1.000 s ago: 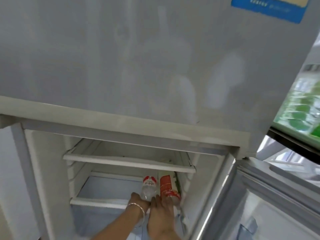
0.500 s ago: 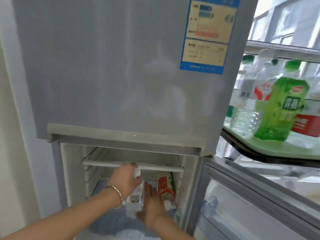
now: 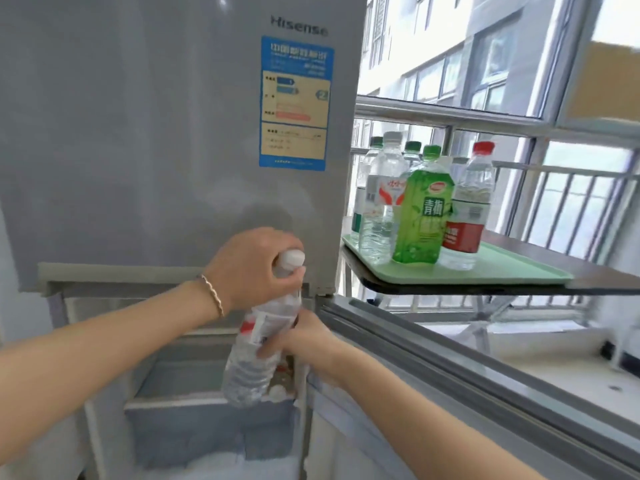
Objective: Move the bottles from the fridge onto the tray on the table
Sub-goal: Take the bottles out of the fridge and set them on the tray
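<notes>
- Two hands grip one clear water bottle (image 3: 258, 344) in front of the open fridge (image 3: 173, 133): left hand (image 3: 254, 268) wraps its neck, hiding part of the white cap; right hand (image 3: 304, 341) clasps its label.
- Behind the bottle, something red is mostly hidden.
- Up right of the hands, bottles on the green tray (image 3: 485, 271) overlap; rear ones are barely visible.

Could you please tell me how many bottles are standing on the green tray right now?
6 at least: green tea bottle in front, red-capped bottle right, clear bottle left, and three more behind; others may be hidden on the tray.
</notes>
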Demonstrator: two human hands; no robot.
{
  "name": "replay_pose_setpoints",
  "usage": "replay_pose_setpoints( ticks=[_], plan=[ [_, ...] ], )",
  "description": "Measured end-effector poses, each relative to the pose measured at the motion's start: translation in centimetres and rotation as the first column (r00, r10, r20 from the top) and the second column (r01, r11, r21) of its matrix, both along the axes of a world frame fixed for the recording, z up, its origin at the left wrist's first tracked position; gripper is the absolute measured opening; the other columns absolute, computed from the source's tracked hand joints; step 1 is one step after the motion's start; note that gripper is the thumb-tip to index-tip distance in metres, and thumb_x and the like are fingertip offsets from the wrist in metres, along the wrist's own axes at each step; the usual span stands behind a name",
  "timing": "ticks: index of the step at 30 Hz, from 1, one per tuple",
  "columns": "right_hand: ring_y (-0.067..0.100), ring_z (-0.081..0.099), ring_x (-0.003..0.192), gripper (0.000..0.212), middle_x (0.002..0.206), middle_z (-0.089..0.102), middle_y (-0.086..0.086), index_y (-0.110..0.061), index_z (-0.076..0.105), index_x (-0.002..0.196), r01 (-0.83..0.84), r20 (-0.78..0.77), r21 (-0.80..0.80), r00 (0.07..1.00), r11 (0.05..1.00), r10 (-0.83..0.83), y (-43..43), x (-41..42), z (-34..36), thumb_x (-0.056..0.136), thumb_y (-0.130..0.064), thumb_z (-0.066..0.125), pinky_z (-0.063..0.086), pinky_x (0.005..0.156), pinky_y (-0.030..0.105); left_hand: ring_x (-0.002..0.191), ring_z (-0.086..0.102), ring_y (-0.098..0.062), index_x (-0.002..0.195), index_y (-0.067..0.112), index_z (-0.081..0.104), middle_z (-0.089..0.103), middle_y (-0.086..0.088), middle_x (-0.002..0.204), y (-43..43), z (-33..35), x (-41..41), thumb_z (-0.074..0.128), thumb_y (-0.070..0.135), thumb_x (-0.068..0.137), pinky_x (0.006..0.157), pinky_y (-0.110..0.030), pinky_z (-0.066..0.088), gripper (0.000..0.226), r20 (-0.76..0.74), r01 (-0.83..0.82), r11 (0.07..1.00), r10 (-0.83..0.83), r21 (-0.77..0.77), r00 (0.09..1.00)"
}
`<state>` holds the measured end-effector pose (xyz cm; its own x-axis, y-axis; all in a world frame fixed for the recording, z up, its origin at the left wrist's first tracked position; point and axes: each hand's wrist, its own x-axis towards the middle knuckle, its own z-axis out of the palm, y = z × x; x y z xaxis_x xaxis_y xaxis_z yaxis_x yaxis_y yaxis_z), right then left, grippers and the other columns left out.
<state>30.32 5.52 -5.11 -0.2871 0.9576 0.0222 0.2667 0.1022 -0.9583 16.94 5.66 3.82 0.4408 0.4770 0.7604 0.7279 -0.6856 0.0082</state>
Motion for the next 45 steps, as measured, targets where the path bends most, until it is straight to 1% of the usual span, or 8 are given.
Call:
replay_pose_setpoints(
  ticks=[10, 16, 25, 29, 33, 36, 42, 45],
  plan=[
    [0.028, 0.069, 0.101, 0.084, 0.110, 0.072, 0.010, -0.009, 0.048, 0.134, 0.291, -0.487, 0.176, 0.856, 0.940, -0.173, -2.1, 9.0, 11.0, 0.059, -0.006, 0.084, 0.053, 0.096, 0.040, 0.079, 0.060, -0.005, 0.117, 0.012, 0.057, 0.063, 0.006, 0.094, -0.4, 8.4, 9.5, 0.049, 0.031, 0.088, 0.066, -0.012, 0.046, 0.035, 0.634, 0.242, 0.970, -0.191, 0.007, 0.749],
    [0.019, 0.065, 0.103, 0.069, 0.111, 0.070, 0.006, -0.008, 0.051, 0.137, 0.387, -0.545, 0.304, 0.820, 0.870, -0.174, -1.6, 12.0, 14.3, 0.072, -0.007, 0.075, 0.051, 0.089, 0.029, 0.103, 0.060, -0.021, 0.124, 0.017, 0.047, 0.060, -0.005, 0.117, 1.4, 6.8, 12.7, 0.044, 0.041, 0.094, 0.085, -0.044, 0.055, 0.039, 0.631, 0.315, 0.935, -0.147, -0.164, 0.762],
    [0.025, 0.063, 0.111, 0.062, 0.116, 0.067, 0.010, -0.014, 0.040, 0.133, 0.521, -0.504, 0.240, 0.788, 0.819, -0.354, 2.2, 15.1, 12.3, 0.080, -0.006, 0.073, 0.043, 0.105, 0.046, 0.097, 0.056, -0.012, 0.142, 0.020, 0.037, 0.051, -0.002, 0.139, 2.8, 4.4, 15.0, 0.053, 0.016, 0.094, 0.090, -0.036, 0.055, 0.051, 0.575, 0.506, 0.771, -0.226, -0.387, 0.786],
    [0.029, 0.060, 0.117, 0.049, 0.121, 0.068, 0.009, -0.011, 0.052, 0.127, 0.523, -0.541, 0.216, 0.767, 0.825, -0.344, 3.5, 16.4, 11.4, 0.082, -0.011, 0.070, 0.038, 0.110, 0.052, 0.085, 0.053, -0.005, 0.145, 0.024, 0.034, 0.049, 0.001, 0.140, 3.1, 4.1, 15.7, 0.051, 0.004, 0.092, 0.065, -0.003, 0.047, 0.059, 0.515, 0.507, 0.765, -0.271, -0.396, 0.813],
    [0.025, 0.061, 0.118, 0.042, 0.119, 0.070, 0.004, -0.020, 0.063, 0.119, 0.525, -0.501, 0.273, 0.793, 0.807, -0.346, 3.8, 16.3, 11.1, 0.078, -0.020, 0.071, 0.037, 0.111, 0.051, 0.116, 0.053, -0.016, 0.145, 0.023, 0.031, 0.045, -0.003, 0.140, 3.4, 3.7, 16.1, 0.055, 0.002, 0.088, 0.090, -0.018, 0.045, 0.065, 0.553, 0.529, 0.739, -0.255, -0.417, 0.793],
    [0.021, 0.061, 0.116, 0.047, 0.122, 0.067, 0.001, -0.017, 0.057, 0.130, 0.530, -0.416, 0.324, 0.824, 0.784, -0.386, 3.7, 15.7, 10.7, 0.085, -0.024, 0.069, 0.044, 0.107, 0.048, 0.097, 0.055, -0.001, 0.142, 0.019, 0.033, 0.045, 0.007, 0.130, 3.4, 3.2, 15.6, 0.057, -0.002, 0.085, 0.074, -0.010, 0.050, 0.065, 0.588, 0.542, 0.732, -0.241, -0.412, 0.772],
    [0.016, 0.053, 0.109, 0.045, 0.120, 0.054, 0.001, -0.013, 0.047, 0.127, 0.804, -0.546, 0.554, 0.547, 0.217, -0.634, 1.1, 10.1, 9.0, 0.083, -0.006, 0.055, 0.048, 0.096, 0.035, 0.101, 0.061, -0.018, 0.117, 0.010, 0.055, 0.060, -0.007, 0.117, 2.0, 2.4, 13.0, 0.050, -0.002, 0.086, 0.087, -0.033, 0.055, 0.034, 0.691, 0.487, 0.781, -0.101, -0.391, 0.716],
    [0.012, 0.053, 0.098, 0.045, 0.109, 0.052, -0.002, -0.016, 0.049, 0.115, 0.719, -0.553, 0.644, 0.673, 0.260, -0.491, -0.6, 4.5, 7.1, 0.075, 0.004, 0.045, 0.045, 0.083, 0.022, 0.087, 0.066, -0.022, 0.091, 0.006, 0.064, 0.067, -0.006, 0.088, 1.1, 0.6, 10.2, 0.050, -0.006, 0.082, 0.079, -0.037, 0.058, 0.021, 0.711, 0.447, 0.816, -0.066, -0.365, 0.700]
  ],
)
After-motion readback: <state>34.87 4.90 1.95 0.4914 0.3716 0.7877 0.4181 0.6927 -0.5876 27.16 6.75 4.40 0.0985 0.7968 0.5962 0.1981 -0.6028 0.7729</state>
